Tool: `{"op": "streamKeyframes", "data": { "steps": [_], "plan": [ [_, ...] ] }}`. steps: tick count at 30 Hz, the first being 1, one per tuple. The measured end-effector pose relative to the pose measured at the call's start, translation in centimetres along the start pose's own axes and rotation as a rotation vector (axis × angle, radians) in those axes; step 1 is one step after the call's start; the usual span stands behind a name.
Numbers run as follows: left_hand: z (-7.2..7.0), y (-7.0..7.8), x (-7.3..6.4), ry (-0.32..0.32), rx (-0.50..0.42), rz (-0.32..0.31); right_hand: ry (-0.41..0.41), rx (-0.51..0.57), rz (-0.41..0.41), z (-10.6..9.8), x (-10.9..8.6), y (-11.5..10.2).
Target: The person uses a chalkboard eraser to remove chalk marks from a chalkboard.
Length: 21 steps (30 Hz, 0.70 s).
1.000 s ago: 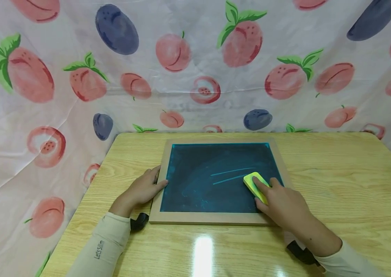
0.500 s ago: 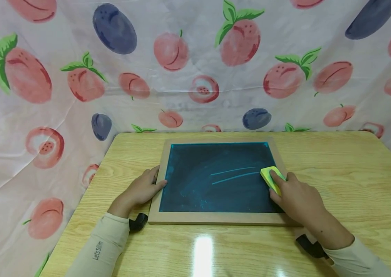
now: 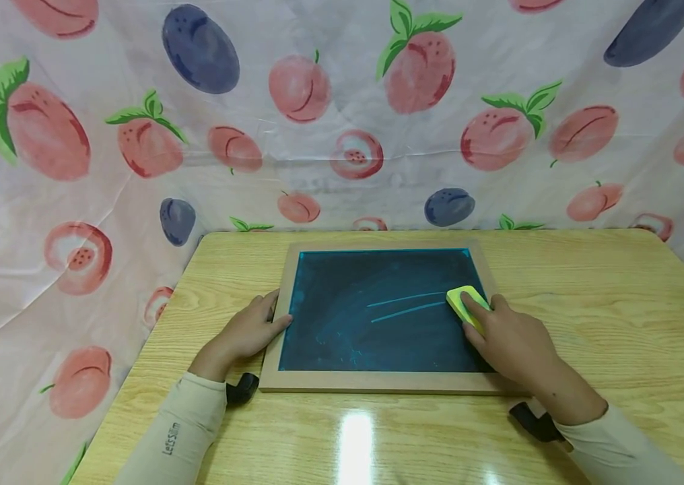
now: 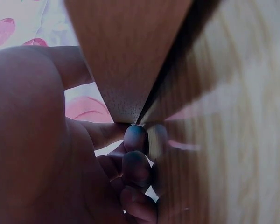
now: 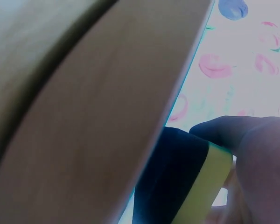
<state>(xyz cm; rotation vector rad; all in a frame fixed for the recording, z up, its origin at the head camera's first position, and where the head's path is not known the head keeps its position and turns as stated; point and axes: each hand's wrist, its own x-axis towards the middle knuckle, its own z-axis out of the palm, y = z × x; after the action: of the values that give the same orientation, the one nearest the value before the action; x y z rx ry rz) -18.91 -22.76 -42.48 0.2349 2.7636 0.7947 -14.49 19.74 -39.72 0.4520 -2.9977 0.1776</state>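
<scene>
A small chalkboard point(image 3: 378, 340) in a wooden frame point(image 3: 390, 382) lies on the table. Two pale blue chalk strokes point(image 3: 405, 312) run across its middle, and faint chalk smudges show lower left. My right hand point(image 3: 514, 343) grips a yellow chalkboard eraser point(image 3: 462, 304) at the board's right side, over the right ends of the strokes. Its dark felt layer point(image 5: 170, 172) faces the board in the right wrist view. My left hand point(image 3: 248, 328) holds the frame's left side, thumb on top. Its curled fingertips point(image 4: 135, 138) sit at the frame's outer edge, close to the tabletop.
The light wood table point(image 3: 608, 303) extends to both sides of the board. Behind it hangs a curtain point(image 3: 354, 81) printed with peaches and plums. Black wrist straps point(image 3: 242, 389) show at both sleeves. A lamp glare point(image 3: 356, 448) shines on the front of the table.
My right hand slid the eraser right to the frame, uncovering more of the lower stroke, then came slightly back left and up. The left hand and board stay in place.
</scene>
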Motion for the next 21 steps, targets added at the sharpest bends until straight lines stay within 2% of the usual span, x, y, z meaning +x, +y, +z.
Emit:
{"op": "streamKeyframes", "data": {
  "steps": [8, 21],
  "plan": [
    [0.1, -0.1, 0.1, 0.002, 0.003, 0.006, -0.024, -0.01, -0.078, 0.3, 0.8, -2.5],
    [0.2, -0.3, 0.3, 0.014, -0.003, 0.002, -0.146, -0.017, -0.193, 0.8, 0.9, -9.9]
  ]
}}
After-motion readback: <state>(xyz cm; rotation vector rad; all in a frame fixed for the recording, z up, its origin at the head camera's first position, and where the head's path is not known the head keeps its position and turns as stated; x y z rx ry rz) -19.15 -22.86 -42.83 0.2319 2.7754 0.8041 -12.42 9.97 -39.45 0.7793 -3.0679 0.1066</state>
